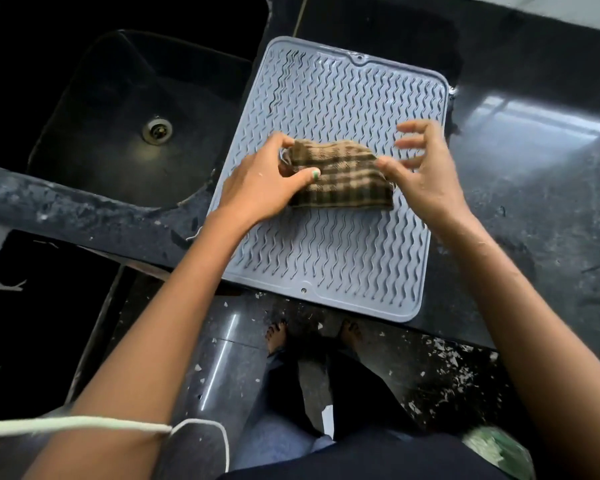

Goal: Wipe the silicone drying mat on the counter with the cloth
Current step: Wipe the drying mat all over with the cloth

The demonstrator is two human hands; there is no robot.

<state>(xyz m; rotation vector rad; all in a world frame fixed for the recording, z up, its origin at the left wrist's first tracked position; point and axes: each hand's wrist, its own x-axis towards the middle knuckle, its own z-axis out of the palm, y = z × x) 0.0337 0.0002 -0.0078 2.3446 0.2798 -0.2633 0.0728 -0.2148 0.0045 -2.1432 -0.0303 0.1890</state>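
Grey wavy-ribbed silicone mat (329, 237) flat on dark counter (534, 202), folded brown-checked cloth (343, 181) at its middle.

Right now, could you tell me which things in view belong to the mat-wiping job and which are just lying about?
Part of the job:
- silicone drying mat on the counter
- checked cloth lying on the mat
- left hand gripping the cloth's left end
- right hand pinching its right end

Just there:
- sink with its drain
- white cord

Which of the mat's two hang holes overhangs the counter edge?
The near hole, on the grey mat's edge closest to the person; the far hole lies over the black counter.
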